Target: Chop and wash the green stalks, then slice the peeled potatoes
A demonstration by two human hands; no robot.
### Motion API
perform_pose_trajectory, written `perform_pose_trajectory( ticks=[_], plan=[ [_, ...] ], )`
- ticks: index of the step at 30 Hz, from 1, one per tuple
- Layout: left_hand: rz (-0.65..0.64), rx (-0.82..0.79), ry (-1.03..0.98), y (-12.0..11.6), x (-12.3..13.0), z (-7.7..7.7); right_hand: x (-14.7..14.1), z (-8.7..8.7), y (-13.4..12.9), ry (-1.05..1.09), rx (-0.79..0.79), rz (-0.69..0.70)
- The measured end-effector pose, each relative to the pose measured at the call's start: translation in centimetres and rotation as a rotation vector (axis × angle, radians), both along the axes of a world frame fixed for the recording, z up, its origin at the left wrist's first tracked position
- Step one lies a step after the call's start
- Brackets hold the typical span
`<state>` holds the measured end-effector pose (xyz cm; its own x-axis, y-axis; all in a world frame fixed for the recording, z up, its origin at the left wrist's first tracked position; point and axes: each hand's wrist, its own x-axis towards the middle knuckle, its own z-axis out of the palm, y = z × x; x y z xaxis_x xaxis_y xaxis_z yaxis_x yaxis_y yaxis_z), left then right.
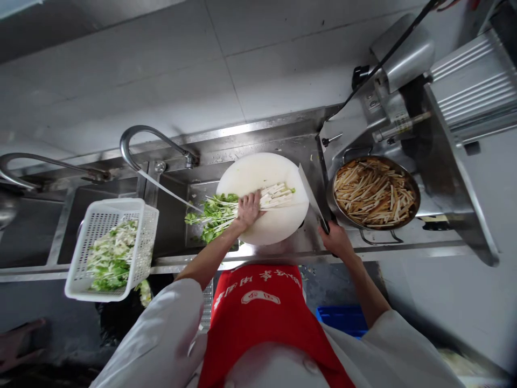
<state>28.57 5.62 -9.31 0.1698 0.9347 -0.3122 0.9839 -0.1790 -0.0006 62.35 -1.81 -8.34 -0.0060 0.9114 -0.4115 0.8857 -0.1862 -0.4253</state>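
Observation:
A bunch of leafy green stalks [220, 213] lies across a round white cutting board [266, 231], leaves to the left and pale cut ends to the right. My left hand [248, 209] presses down on the stalks with its fingers wrapped over them. My right hand [336, 238] grips the dark handle of a cleaver [311, 191]. The blade is at the board's right edge, apart from the stalks.
A white basket [149, 226] with chopped greens stands at the left by the sink. A metal pot [416, 188] of brown and pale strips sits at the right, beside a slicing machine [444, 161]. A curved faucet [149, 129] rises behind the sink.

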Motion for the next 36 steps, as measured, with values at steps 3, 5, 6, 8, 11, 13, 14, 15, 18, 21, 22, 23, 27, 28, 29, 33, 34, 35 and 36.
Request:
perform_pose_trajectory(
  ticks=[3,5,6,8,11,13,14,15,18,21,22,23,27,28,29,33,34,35,36],
  plan=[
    [0.058,-0.002,0.004,-0.6,-0.2,0.1,-0.8,-0.1,0.1,-0.044,0.002,0.037],
    [0.071,-0.07,-0.015,-0.2,-0.2,0.6,-1.0,-0.2,0.2,-0.049,-0.005,0.04],
    [0.075,-0.112,-0.03,0.2,0.0,0.9,-0.9,-0.2,0.2,-0.043,-0.009,0.036],
    [0.076,-0.176,-0.064,1.3,0.6,1.3,-0.7,-0.1,0.4,-0.005,-0.027,0.021],
    [0.061,-0.152,-0.081,2.5,2.3,1.2,-0.4,0.2,0.8,0.048,-0.076,-0.013],
    [0.043,-0.085,-0.074,2.7,3.3,0.8,-0.5,0.4,1.1,0.024,-0.08,-0.036],
    [0.026,-0.056,-0.07,2.6,3.6,0.6,-0.7,0.5,1.2,-0.007,-0.069,-0.04],
    [0.003,-0.04,-0.066,2.4,3.7,0.4,-0.9,0.6,1.4,-0.04,-0.053,-0.039],
    [-0.066,-0.061,-0.056,1.4,3.0,0.0,-1.3,0.9,1.9,-0.131,-0.008,-0.022],
    [-0.026,-0.049,-0.053,0.7,1.9,0.0,-1.7,1.7,2.2,-0.197,-0.004,-0.002],
    [0.002,-0.039,-0.058,0.6,1.6,0.0,-1.8,2.1,2.2,-0.211,-0.01,0.014],
    [0.029,-0.035,-0.063,0.5,1.3,0.1,-2.0,2.5,2.2,-0.22,-0.015,0.036],
    [0.095,-0.058,-0.037,-0.1,-0.6,0.7,-3.2,4.1,2.0,-0.214,-0.019,0.123],
    [0.104,-0.064,-0.031,-0.4,-1.3,0.9,-3.6,4.4,2.0,-0.205,-0.027,0.14],
    [0.109,-0.073,-0.042,-0.7,-2.0,1.1,-3.9,4.6,1.9,-0.193,-0.037,0.154],
    [0.164,-0.112,-0.224,-1.2,-5.0,1.6,-4.5,4.9,1.8,-0.172,-0.042,0.179],
    [0.188,-0.12,-0.261,-0.9,-5.5,1.6,-4.5,4.8,1.7,-0.185,-0.034,0.177],
    [0.21,-0.128,-0.284,-0.3,-5.9,1.6,-4.4,4.7,1.7,-0.207,-0.023,0.172],
    [0.224,-0.144,-0.298,0.3,-6.2,1.5,-4.2,4.5,1.6,-0.232,-0.014,0.166]
  ],
)
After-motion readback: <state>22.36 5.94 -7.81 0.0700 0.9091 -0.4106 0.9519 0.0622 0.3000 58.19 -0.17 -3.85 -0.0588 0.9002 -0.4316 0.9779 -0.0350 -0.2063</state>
